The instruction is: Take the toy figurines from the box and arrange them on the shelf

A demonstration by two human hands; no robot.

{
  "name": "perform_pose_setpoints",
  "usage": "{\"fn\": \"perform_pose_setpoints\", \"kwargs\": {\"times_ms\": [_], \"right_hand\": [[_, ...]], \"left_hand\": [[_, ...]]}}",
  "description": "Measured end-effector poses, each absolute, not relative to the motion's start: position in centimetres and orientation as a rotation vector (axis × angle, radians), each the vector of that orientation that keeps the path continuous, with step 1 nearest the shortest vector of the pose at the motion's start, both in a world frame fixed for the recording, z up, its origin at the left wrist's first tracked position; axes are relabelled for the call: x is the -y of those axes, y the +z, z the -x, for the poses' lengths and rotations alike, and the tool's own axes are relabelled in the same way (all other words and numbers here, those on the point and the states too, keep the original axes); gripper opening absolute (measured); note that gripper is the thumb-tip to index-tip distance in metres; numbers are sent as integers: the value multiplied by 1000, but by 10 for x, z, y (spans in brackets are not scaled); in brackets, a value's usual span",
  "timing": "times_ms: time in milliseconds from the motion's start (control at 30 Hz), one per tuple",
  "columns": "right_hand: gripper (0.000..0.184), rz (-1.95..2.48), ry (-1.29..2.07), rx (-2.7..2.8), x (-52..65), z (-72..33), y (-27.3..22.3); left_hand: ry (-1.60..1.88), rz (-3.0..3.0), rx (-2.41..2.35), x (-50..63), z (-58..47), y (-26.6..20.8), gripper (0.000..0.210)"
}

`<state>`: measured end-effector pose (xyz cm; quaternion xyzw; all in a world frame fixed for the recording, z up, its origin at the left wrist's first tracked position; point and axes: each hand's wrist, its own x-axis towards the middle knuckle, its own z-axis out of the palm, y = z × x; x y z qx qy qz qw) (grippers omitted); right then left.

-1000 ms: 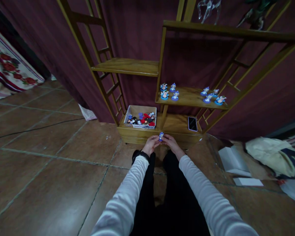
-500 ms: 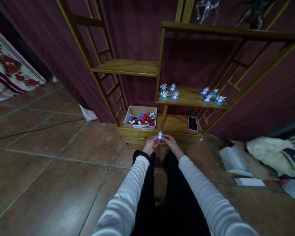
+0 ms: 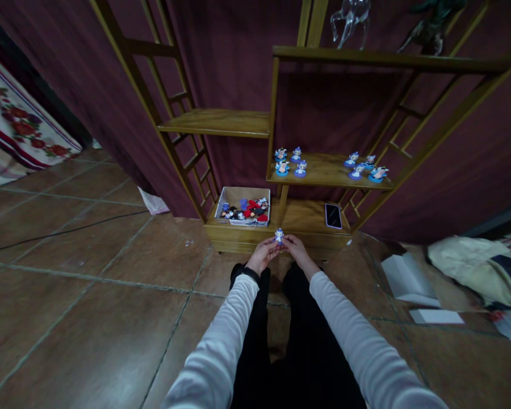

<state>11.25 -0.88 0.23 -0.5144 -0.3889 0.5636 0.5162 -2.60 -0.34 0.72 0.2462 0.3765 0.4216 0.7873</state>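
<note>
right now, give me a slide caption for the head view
Left hand and right hand hold a purple-capped figurine before a wooden display rack.

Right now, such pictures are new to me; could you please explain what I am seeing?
No machine works here. The camera sits on a person's head, looking forward and down. The person's bare left hand and right hand together hold a small purple-and-white figurine. Ahead, a brown wooden shelf bears eight small blue or purple figurines. Lower down, to the left, stands an open white cardboard box with mixed coloured pieces; to the right lies a flat, dark-screened phone.
</note>
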Motion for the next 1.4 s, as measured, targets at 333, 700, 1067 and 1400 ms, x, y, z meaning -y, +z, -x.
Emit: {"fn": "perform_pose_setpoints", "kwargs": {"times_ms": [333,700,1067,1400], "right_hand": [[36,1161,1365,961,9,-117,-1],[39,1074,1386,1025,12,-117,6],[44,1017,1465,934,14,-117,13],[42,1072,1499,833,14,-118,13]], "left_hand": [[944,-535,-822,5,26,10,26],[937,-638,-796,7,25,7,37],[959,-568,-824,7,26,9,35],[1070,-553,-830,8,25,7,36]]}}
